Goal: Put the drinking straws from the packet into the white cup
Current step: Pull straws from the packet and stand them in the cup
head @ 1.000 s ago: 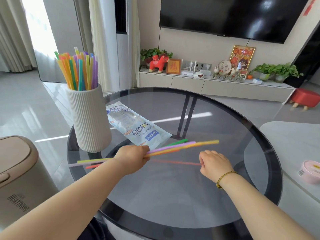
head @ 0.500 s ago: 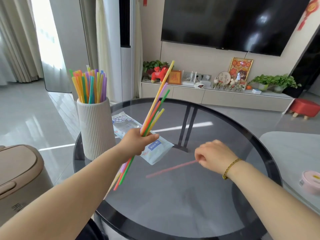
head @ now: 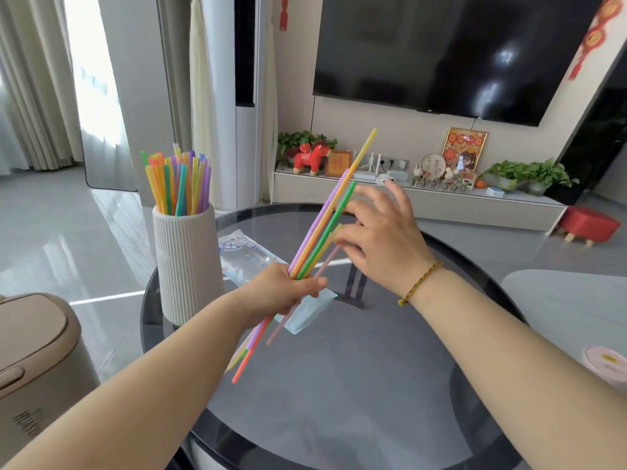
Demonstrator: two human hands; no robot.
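The white ribbed cup (head: 188, 262) stands at the table's left edge, holding several coloured straws (head: 176, 184) upright. My left hand (head: 285, 293) is shut on a slanted bundle of straws (head: 322, 228), raised above the table to the right of the cup. My right hand (head: 376, 232) is at the bundle's upper part, fingers spread, pinching the top of a pink straw (head: 324, 264) that lies along the bundle. The flattened straw packet (head: 244, 252) lies on the glass behind my left hand, partly hidden by it.
The round dark glass table (head: 373, 385) has a black rim. A beige bin (head: 34, 361) stands at the left beside it. A pale table with a pink tub (head: 607, 364) is at the right. A TV unit lines the far wall.
My right hand lifted the pink straw off the glass and brought it up against the bundle. My left hand kept the bundle raised and tilted. The camera tipped up slightly.
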